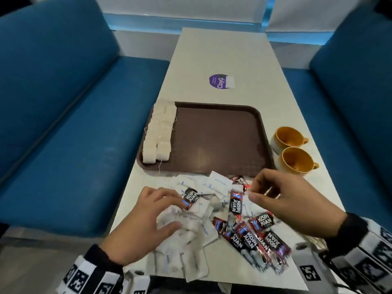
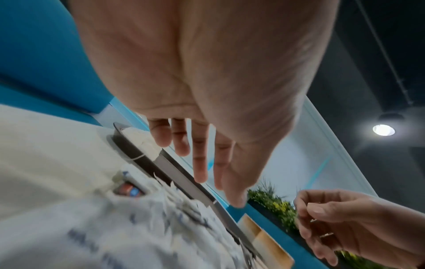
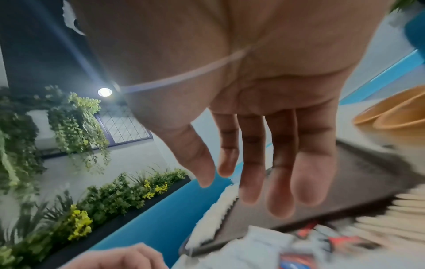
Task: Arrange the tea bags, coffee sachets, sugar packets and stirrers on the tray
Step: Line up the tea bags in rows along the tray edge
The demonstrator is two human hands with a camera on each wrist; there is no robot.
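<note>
1. Fingers (image 1: pixel 167 198) of the left hand (image 1: pixel 146 223) lie spread and relaxed on the heap of white sugar packets (image 1: pixel 186 234) at the near end of the desk (image 1: pixel 220 52), gripping nothing.
2. Right hand (image 1: pixel 290 202) hovers just above the pile with fingers loosely apart; in the right wrist view they hang straight and hold nothing.
3. Red and black coffee sachets (image 1: pixel 254 240) lie mixed with the packets, most of them near the right forearm.
4. Pale stirrers (image 3: pixel 391 214) show blurred at the right edge of the right wrist view.
5. Beyond the pile sits the brown tray (image 1: pixel 216 136), with two rows of tea bags (image 1: pixel 159 134) along its left side.
6. Two orange cups (image 1: pixel 292 149) stand just right of the tray.
</note>
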